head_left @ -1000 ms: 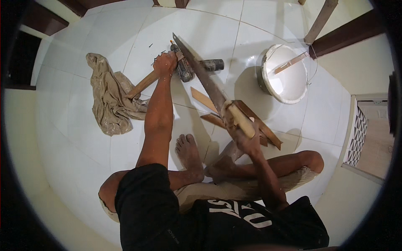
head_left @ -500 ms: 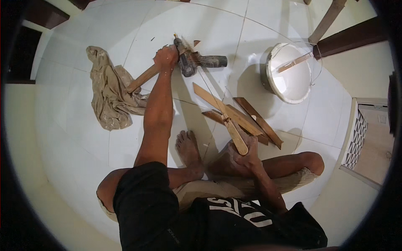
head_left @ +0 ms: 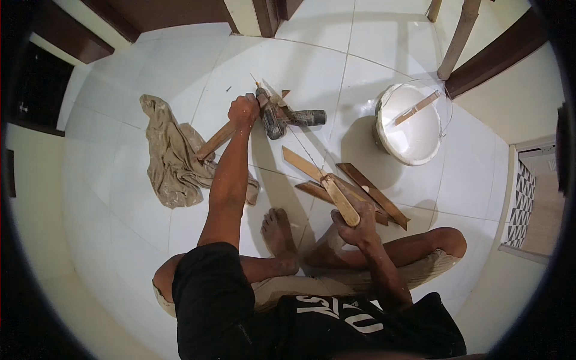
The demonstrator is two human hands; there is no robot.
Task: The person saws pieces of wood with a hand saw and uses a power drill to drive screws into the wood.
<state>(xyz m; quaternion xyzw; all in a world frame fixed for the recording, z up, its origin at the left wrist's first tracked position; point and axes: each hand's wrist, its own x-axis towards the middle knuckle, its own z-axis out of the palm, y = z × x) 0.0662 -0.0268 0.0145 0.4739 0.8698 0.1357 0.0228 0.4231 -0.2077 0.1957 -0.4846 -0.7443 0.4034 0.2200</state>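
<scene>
My left hand (head_left: 243, 109) grips a wooden bar (head_left: 213, 141) whose lower end lies on a crumpled beige cloth (head_left: 171, 168). Beside that fist is a dusty cordless drill (head_left: 274, 120), lying on the tiles. My right hand (head_left: 360, 223) is closed around the wooden handle (head_left: 342, 198) of a handsaw (head_left: 306, 150); its blade shows almost edge-on, running up toward the drill and the bar's upper end, where I cannot tell what it touches. Several cut wooden strips (head_left: 378, 195) lie under and to the right of the saw, partly hidden.
A white bucket (head_left: 414, 144) with a stick (head_left: 417, 108) across it stands at the right, near wooden poles (head_left: 456, 42) by the wall. My crossed legs and bare feet (head_left: 276, 234) are just below my hands. Doorways (head_left: 534, 198) open at right and back.
The saw blade has turned from showing its flat side to nearly edge-on, and my right hand has dropped lower. My left hand stays on the bar. The whole view has shifted slightly.
</scene>
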